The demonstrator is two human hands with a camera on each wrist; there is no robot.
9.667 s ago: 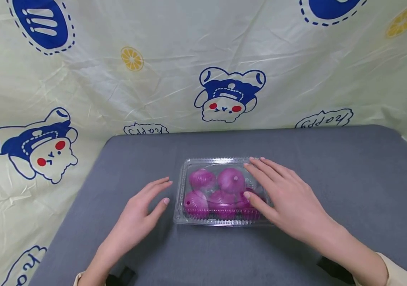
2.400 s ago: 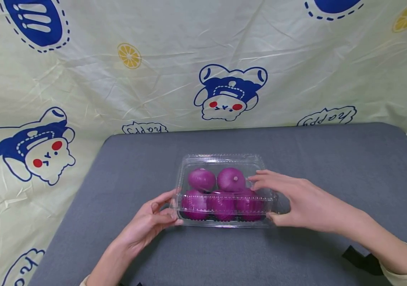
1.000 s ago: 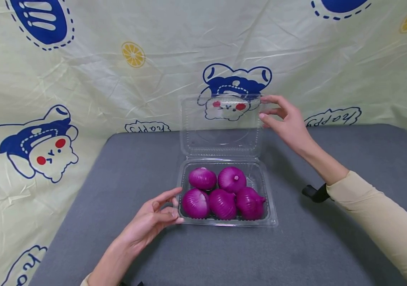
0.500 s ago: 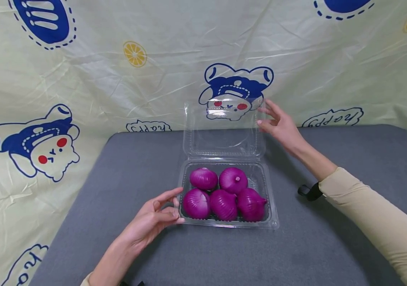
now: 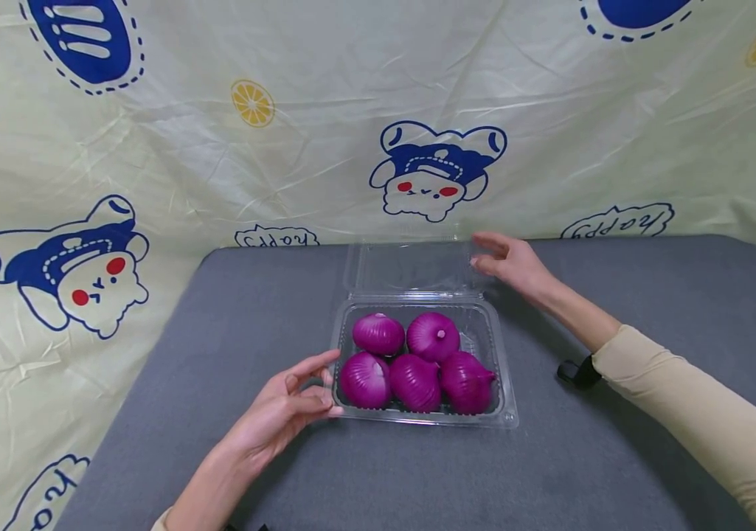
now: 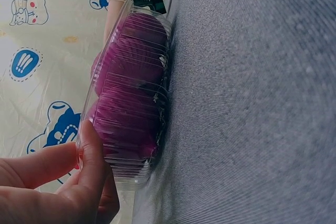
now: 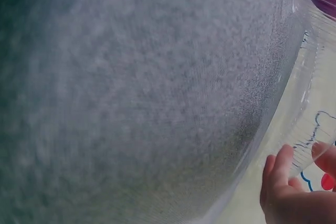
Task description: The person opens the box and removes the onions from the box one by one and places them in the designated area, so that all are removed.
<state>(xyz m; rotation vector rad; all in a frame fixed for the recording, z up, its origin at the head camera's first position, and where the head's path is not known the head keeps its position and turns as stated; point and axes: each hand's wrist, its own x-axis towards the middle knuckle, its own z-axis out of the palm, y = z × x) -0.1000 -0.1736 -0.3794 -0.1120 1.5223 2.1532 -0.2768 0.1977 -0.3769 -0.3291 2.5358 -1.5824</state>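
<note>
A clear plastic clamshell box (image 5: 417, 420) sits on the table, its lid (image 5: 411, 269) swung back away from me and leaning low toward the far edge. Several purple onions (image 5: 415, 382) fill the tray in two rows. My left hand (image 5: 281, 409) pinches the tray's left rim; in the left wrist view, thumb and fingers of that hand (image 6: 79, 177) close on the rim. My right hand (image 5: 517, 267) grips the lid's right edge near its far corner. In the right wrist view the lid's clear edge (image 7: 307, 103) runs between the thumb and fingers of the right hand (image 7: 294, 198).
A grey cloth-covered table (image 5: 378, 479) lies under the box. Behind it hangs a pale curtain (image 5: 324, 169) printed with blue cartoon figures and orange slices, close to the table's far edge.
The lid was closed over the onions; my right hand lifted it upright, and over the last half second has lowered it backward. My left hand took the tray's rim earlier and stays there.
</note>
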